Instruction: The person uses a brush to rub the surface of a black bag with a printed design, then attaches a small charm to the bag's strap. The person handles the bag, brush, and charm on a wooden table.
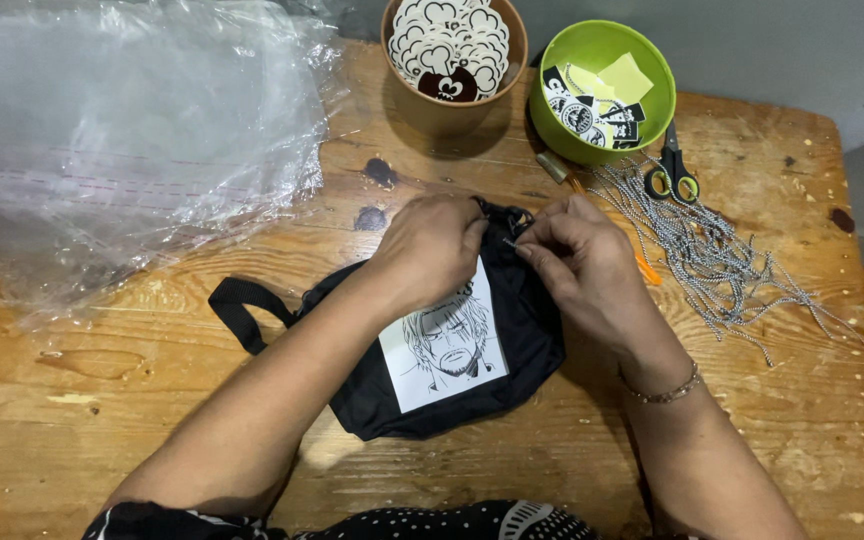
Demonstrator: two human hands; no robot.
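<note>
A small black pouch bag (522, 345) with a white drawn-face print (447, 345) lies on the wooden table (132, 400). Its black strap (237, 305) loops out to the left. My left hand (430, 245) pinches the bag's top edge by the zipper. My right hand (577, 255) pinches a thin bead chain end at that same spot, fingertips nearly touching the left hand. The zipper pull is mostly hidden by my fingers.
Clear plastic bags (132, 130) are piled at the back left. A brown cup of round tags (452, 55) and a green bowl of tags (602, 90) stand at the back. Black-handled scissors (674, 170) and several bead chains (712, 255) lie to the right.
</note>
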